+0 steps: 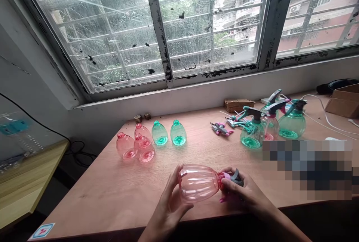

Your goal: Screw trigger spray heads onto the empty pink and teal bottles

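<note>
- On my feed the pink bottle [198,184] is tipped sideways between both hands, over the near side of the table [112,197].
- My left hand [169,208] is half open, cupped round the bottle's base.
- My right hand [249,189] is curled tight on a spray head [237,178] at the neck; can't tell how snug it's screwed.
- Far left: upright pink spares [144,152] plus two green bottles [159,134].
- Far right: loose sprayers [221,129] beside topped spray bottles [251,135].

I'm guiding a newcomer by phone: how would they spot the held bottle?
Find the wooden table under the window. Above its near part, between left hand and right hand, is a clear pink bottle. It alone is sideways; the table's other bottles stand upright.
</note>
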A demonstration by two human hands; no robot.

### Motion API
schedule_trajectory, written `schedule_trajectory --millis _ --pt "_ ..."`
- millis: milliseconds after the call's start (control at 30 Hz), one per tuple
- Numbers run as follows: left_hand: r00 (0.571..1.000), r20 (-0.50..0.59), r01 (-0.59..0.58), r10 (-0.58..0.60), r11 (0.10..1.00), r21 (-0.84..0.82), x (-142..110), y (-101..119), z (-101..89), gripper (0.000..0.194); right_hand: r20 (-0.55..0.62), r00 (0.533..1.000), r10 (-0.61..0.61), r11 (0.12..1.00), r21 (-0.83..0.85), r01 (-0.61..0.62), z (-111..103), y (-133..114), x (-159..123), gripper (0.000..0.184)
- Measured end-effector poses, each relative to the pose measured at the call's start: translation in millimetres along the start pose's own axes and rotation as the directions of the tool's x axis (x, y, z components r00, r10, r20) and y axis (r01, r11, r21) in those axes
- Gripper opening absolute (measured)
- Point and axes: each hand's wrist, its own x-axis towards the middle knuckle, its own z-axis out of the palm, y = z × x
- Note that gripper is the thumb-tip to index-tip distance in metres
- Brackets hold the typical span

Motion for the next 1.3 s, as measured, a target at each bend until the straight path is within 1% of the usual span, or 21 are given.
schedule_trajectory --millis 67,100,133,200,267,400,467,533,567,633,700,800,833,900,967,1000,1067,1167,1233,1300 --pt "1.000 0.004 0.025 -0.025 0.999 -0.038 0.1 0.6 0.5 0.103 0.004 1.000 -0.003 1.000 -0.006 0.003 0.0 0.3 0.1 0.034" --pt "0.999 -0.004 0.033 -0.033 0.998 -0.049 0.3 1.4 0.5 0.107 0.006 1.000 -0.004 1.000 -0.011 0.004 0.0 0.6 0.3 0.034" --pt "0.999 -0.009 0.039 -0.040 0.997 -0.061 0.4 2.4 0.3 0.106 0.009 1.000 -0.004 1.000 -0.015 0.004 0.0 1.1 0.4 0.034" --pt "0.999 -0.009 0.048 -0.049 0.997 -0.068 0.4 3.9 -0.1 0.091 0.007 1.000 -0.001 1.000 -0.026 0.001 -0.1 2.1 0.8 0.034" --pt "0.998 -0.017 0.055 -0.056 0.998 -0.016 -0.3 4.1 -0.4 0.079 -0.001 1.000 -0.003 0.999 -0.033 0.003 -0.1 2.8 1.2 0.034" --pt "0.998 -0.068 0.023 -0.015 0.993 0.119 -1.9 0.7 -1.0 0.075 -0.006 1.000 -0.009 0.999 -0.034 0.009 0.7 2.3 1.4 0.034" --pt "0.998 -0.058 0.007 0.000 0.993 0.117 -1.7 -1.2 -1.4 0.081 -0.012 1.000 -0.002 1.000 -0.029 0.002 1.5 1.5 1.1 0.035" --pt "0.999 -0.039 -0.001 0.004 0.998 0.065 -0.7 -1.6 -1.7 0.091 -0.018 1.000 0.006 1.000 -0.026 -0.006 2.4 0.4 0.4 0.036" --pt "0.999 -0.032 0.005 -0.004 1.000 0.030 -0.2 -0.9 -1.6 0.092 -0.018 1.000 0.008 1.000 -0.028 -0.008 2.8 -0.3 0.1 0.036" --pt "0.999 -0.025 0.034 -0.034 0.999 -0.012 0.8 1.9 -0.6 0.085 -0.017 1.000 0.011 0.999 -0.040 -0.012 3.6 -1.6 -0.6 0.036" --pt "0.998 -0.047 0.054 -0.052 0.998 0.034 1.5 5.7 1.1 0.078 -0.019 1.000 0.013 0.999 -0.050 -0.013 3.9 -2.7 -1.0 0.036" --pt "0.992 -0.126 0.038 -0.014 0.981 0.189 1.8 9.2 3.4 0.075 -0.032 0.999 0.004 0.999 -0.052 -0.006 3.2 -2.3 -0.8 0.036" --pt "0.991 -0.137 0.036 -0.006 0.975 0.218 1.9 9.2 3.7 0.076 -0.041 0.999 -0.002 0.999 -0.054 0.000 2.6 -1.6 -0.6 0.037" --pt "0.993 -0.114 0.047 -0.025 0.979 0.198 2.3 7.6 3.2 0.086 -0.056 0.998 -0.014 0.998 -0.069 0.010 1.2 0.4 -0.4 0.038" --pt "0.995 -0.077 0.075 -0.066 0.991 0.110 3.0 5.2 1.4 0.101 -0.058 0.998 -0.018 0.996 -0.089 0.012 0.0 2.4 -0.5 0.038" --pt "0.994 -0.069 0.088 -0.083 0.994 0.066 3.4 4.1 0.3 0.106 -0.057 0.998 -0.014 0.995 -0.095 0.009 -0.3 3.2 -0.6 0.039" --pt "0.992 -0.071 0.103 -0.101 0.994 0.029 4.2 2.8 -1.8 0.103 -0.055 0.998 -0.005 0.995 -0.100 -0.001 -0.6 4.1 -0.9 0.039" --pt "0.991 -0.077 0.115 -0.110 0.992 0.053 4.9 1.9 -2.9 0.094 -0.060 0.998 -0.001 0.996 -0.091 -0.004 0.1 3.7 -0.9 0.040" --pt "0.993 -0.070 0.102 -0.097 0.993 0.067 4.9 0.8 -2.1 0.095 -0.067 0.998 0.001 0.996 -0.083 -0.007 1.1 2.6 -0.8 0.041" --pt "0.996 -0.064 0.064 -0.058 0.994 0.087 4.9 -0.6 -0.6 0.090 -0.071 0.997 0.006 0.997 -0.071 -0.011 2.2 1.1 -0.8 0.041"
